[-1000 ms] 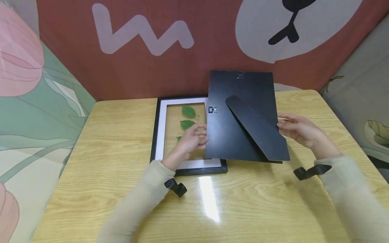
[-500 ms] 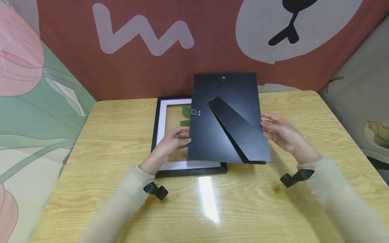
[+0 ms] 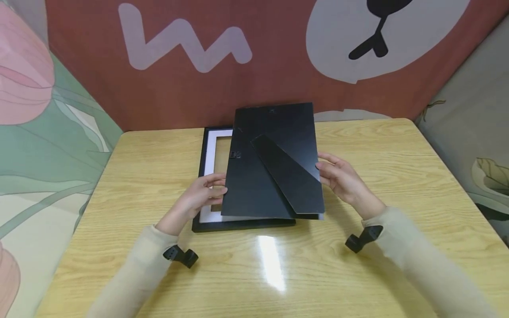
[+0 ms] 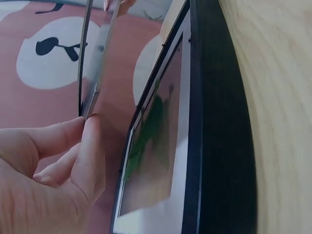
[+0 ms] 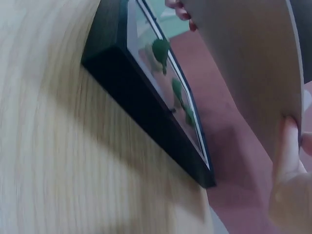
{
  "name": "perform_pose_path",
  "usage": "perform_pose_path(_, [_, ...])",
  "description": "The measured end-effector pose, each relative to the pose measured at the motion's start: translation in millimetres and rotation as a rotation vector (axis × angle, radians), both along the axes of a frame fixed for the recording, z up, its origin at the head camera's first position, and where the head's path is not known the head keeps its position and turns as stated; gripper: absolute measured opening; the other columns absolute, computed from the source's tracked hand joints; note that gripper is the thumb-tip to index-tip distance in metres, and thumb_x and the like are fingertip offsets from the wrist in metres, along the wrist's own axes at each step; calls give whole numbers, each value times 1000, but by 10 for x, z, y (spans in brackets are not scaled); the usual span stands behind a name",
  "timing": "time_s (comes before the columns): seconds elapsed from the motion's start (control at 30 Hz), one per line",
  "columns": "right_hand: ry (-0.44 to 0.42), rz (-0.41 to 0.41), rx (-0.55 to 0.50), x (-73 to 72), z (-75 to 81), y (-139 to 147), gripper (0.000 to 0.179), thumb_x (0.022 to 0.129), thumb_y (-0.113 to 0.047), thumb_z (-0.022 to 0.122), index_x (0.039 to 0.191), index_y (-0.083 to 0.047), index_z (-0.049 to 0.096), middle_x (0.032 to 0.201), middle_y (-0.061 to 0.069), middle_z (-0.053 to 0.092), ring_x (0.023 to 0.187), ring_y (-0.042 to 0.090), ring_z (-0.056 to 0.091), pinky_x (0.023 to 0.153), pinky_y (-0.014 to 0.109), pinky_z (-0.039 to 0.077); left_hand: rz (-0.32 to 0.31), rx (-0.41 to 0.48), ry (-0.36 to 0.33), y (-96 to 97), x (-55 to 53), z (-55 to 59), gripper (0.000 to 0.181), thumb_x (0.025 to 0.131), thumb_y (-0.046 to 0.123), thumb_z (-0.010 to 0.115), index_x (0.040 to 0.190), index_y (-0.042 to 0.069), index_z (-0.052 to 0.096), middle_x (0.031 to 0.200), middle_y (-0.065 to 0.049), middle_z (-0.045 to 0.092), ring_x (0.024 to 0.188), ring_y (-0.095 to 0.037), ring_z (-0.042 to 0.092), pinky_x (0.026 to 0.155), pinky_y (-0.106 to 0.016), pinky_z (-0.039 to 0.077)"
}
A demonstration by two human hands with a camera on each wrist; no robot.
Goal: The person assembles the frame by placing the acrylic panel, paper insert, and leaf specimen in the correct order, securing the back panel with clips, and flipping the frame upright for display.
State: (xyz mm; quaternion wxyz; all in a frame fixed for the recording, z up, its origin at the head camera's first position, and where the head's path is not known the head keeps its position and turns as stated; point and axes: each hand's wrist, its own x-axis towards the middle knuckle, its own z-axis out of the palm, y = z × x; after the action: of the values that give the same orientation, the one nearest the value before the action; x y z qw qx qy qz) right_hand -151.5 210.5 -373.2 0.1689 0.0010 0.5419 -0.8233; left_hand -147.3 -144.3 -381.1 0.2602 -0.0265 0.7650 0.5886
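A black board [image 3: 248, 183] is up in the air over a picture frame [image 3: 246, 226]. It hides most of the frame from above, and its right side sticks out past it. The wrist views show a gap between the two. A long black leg [image 3: 292, 179] slants across the board's back, with its bottom end lifted a little. The board's other side looks plain and grey-brown.

The left hand [image 3: 195, 194] pinches the board's left edge between thumb and fingers. The right hand [image 3: 343, 181] pinches its right edge the same way.

The frame lies flat on the table [image 3: 139, 176]. It has black sides and a white border [image 3: 210, 152] inside. Green leaves [image 4: 151, 122] lie inside the border.

Both arms have cream sleeves [image 3: 145, 256]. A small black camera [image 3: 180, 256] sits on the left wrist, and another black camera [image 3: 363, 238] sits on the right. The table is yellow wood, with a bright shiny streak near the front. Behind it is a red wall [image 3: 191, 97] with a pale zigzag [image 3: 183, 39].
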Motion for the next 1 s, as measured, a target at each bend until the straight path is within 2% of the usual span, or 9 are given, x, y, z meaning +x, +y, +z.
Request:
perform_pose_path(0.13, [-21,-40,-1,-20,-4,-108,25,95,2,46,115,-14,51,72,-6,64,64,2,60,63,14,54,14,-24,-8,-77,-17,-2,52,96,8,54,145,3,38,138,-20,46,108,-18,58,85,-23,57])
perform_pose_path(0.27, [-47,-70,28,-36,0,-186,26,94,2,45,116,-13,49,68,-9,59,59,0,52,57,11,50,2,-27,-18,-157,-30,-9,51,96,9,53,145,3,38,141,-21,46,110,-16,59,85,-22,57])
perform_pose_path(0.4, [-62,-81,14,-46,-8,-225,25,94,2,46,114,-12,51,74,-8,64,65,0,61,61,11,53,-17,-15,-7,-265,-60,-12,49,97,8,51,144,1,38,142,-23,46,112,-16,58,89,-25,56])
perform_pose_path(0.57, [-76,-86,12,-47,-35,-222,25,94,3,46,112,-13,52,73,-7,65,65,1,62,63,13,55,34,-122,83,-453,-120,-44,48,97,9,53,142,-1,41,138,-25,50,117,-26,58,95,-32,54])
perform_pose_path(0.63, [-80,-86,25,-44,-42,-215,26,94,3,46,114,-13,51,72,-8,63,63,0,59,62,12,54,74,-182,125,-535,-145,-70,48,96,9,54,141,-1,42,136,-25,50,116,-27,59,95,-32,54])
perform_pose_path(0.73, [-80,-75,29,-46,-50,-207,27,94,2,46,114,-14,51,73,-8,64,64,0,60,63,12,55,96,-246,166,-641,-184,-123,49,96,9,54,141,-3,41,135,-26,49,112,-26,59,93,-30,55])
perform_pose_path(0.8, [-75,-63,27,-51,-53,-209,26,95,2,45,112,-15,53,76,-7,66,67,1,63,65,13,56,87,-271,153,-682,-211,-165,51,95,11,56,142,-3,40,137,-26,48,113,-28,58,94,-31,54])
perform_pose_path(1.0, [-79,-44,42,-87,-75,-262,25,96,2,44,110,-16,55,77,-7,67,69,2,64,66,14,56,7,-298,9,-688,-284,-294,70,91,21,65,149,2,29,148,-23,39,128,-34,50,105,-40,47])
